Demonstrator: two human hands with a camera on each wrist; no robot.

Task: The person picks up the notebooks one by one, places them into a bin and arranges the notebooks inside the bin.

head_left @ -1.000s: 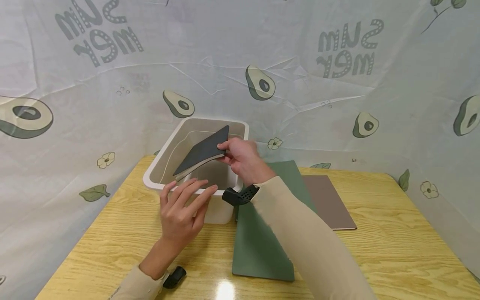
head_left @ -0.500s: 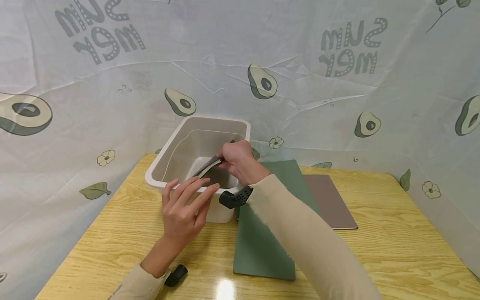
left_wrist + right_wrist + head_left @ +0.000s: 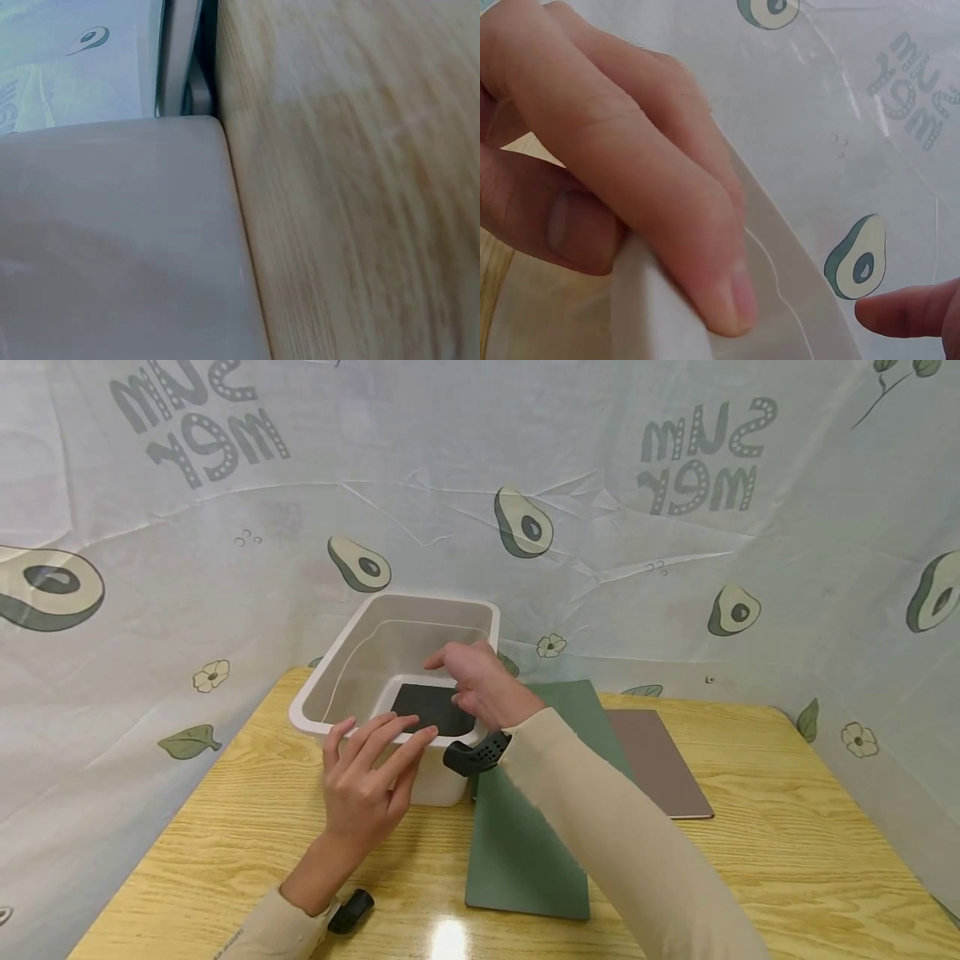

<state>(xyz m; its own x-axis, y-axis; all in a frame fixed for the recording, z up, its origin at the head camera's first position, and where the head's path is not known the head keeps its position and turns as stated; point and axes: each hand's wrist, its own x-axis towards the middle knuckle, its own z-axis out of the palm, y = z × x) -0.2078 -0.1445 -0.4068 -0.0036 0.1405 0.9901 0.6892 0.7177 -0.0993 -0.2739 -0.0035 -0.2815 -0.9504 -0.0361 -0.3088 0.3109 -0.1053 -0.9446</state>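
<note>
A dark, thin notebook (image 3: 429,706) lies flat on the bottom of a pale plastic bin (image 3: 352,643) in the head view. Over it, inside the bin's near right corner, is my right hand (image 3: 480,681), its index finger extended and nothing held. My left hand (image 3: 367,793) grips the bin's near rim. In the right wrist view the left hand's fingers (image 3: 682,202) hook inside the rim, with the thumb on the outer side; one fingertip of the right hand (image 3: 911,309) shows at the right edge. The left wrist view shows the bin's wall (image 3: 112,232).
A large green book (image 3: 525,860) lies right of the bin, partly under my right forearm, overlapping a mauve book (image 3: 660,760). All stand on a wooden table (image 3: 787,860). A printed curtain (image 3: 600,585) hangs behind.
My right hand lowered the notebook into the bin and let go; it went from tilted in the hand to flat on the bottom. The left hand stayed on the rim.
</note>
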